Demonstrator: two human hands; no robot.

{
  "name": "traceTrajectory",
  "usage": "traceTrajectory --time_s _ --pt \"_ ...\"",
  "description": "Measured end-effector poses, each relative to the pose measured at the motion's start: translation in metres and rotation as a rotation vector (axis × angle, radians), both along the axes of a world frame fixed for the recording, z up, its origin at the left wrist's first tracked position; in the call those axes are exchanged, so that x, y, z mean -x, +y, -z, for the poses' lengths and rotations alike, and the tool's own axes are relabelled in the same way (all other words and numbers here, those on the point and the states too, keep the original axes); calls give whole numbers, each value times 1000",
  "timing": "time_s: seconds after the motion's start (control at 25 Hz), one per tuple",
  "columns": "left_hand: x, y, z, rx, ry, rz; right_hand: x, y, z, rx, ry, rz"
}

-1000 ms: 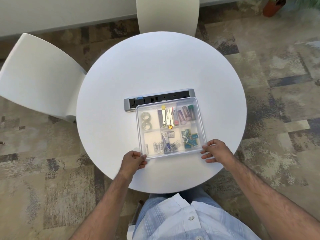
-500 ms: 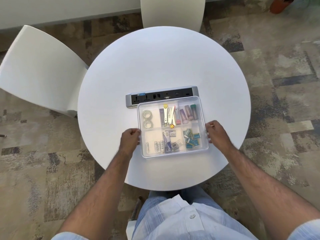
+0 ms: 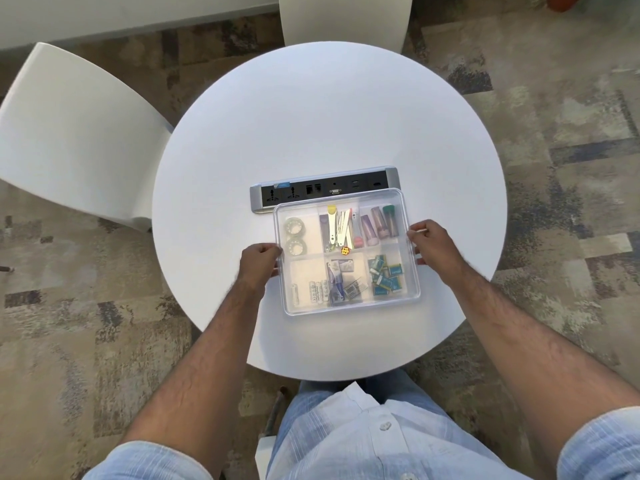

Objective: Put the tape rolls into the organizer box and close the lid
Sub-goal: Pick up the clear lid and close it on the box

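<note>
A clear plastic organizer box (image 3: pixel 349 304) sits on the round white table (image 3: pixel 311 126), with its transparent lid lying flat on top. Two clear tape rolls (image 3: pixel 295 236) lie in the far left compartment, one behind the other. Other compartments hold batteries, tubes, metal tools and small blue packets. My left hand (image 3: pixel 259 264) grips the box's left edge at mid-length, fingers curled on the rim. On the opposite side, my right hand (image 3: pixel 433 244) holds the right edge the same way.
A grey and black power socket strip (image 3: pixel 323 192) lies directly behind the box, touching its far edge. White chairs stand at the left (image 3: pixel 69 133) and at the far side (image 3: pixel 343 19) of the table. Patterned carpet surrounds it.
Both hands slid from the box's near corners up along its sides to the mid-length of the left and right edges. The box has stayed in place.
</note>
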State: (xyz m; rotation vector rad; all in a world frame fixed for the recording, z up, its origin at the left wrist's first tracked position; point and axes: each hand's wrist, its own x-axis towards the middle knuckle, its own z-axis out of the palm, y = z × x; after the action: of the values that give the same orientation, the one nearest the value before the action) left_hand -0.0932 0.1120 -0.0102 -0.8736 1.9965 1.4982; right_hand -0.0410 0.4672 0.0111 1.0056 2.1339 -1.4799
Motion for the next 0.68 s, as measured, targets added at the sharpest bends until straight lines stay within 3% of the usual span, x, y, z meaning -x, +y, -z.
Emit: traceTrajectory --time_s 0.32,0.68 --pt "64 15 1 154 133 101 75 3 13 -211 77 -144" --pt "22 0 3 164 130 154 23 -2 22 -182 48 -105"
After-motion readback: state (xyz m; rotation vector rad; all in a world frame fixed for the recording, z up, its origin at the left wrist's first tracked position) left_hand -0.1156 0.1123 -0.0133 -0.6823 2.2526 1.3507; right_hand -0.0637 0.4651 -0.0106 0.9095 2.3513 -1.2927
